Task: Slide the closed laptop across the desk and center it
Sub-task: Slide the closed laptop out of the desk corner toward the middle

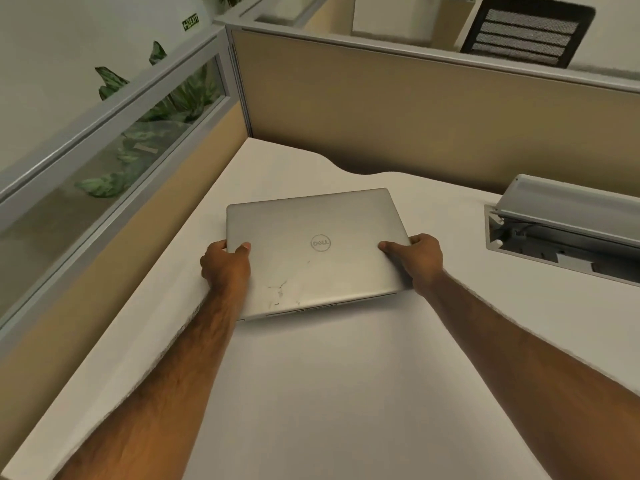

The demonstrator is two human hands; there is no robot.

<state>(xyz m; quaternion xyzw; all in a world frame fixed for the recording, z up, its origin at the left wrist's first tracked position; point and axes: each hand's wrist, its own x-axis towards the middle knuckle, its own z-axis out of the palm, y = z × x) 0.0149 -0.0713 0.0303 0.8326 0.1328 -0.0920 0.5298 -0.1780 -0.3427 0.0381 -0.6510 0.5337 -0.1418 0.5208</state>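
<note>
A closed silver laptop (315,251) with a round logo on its lid lies flat on the white desk (346,393), toward the desk's far left part. My left hand (225,265) grips its left edge, thumb on the lid and fingers wrapped around the side. Holding the right edge the same way is my right hand (415,258). Both forearms reach in from the bottom of the view. The lid shows a few scratches near its front left.
Beige partition walls (398,109) close the desk at the back and left, with a glass strip and plants behind the left one. An open grey cable-tray flap (561,216) is set into the desk at the right. A black chair back (526,29) stands beyond the partition.
</note>
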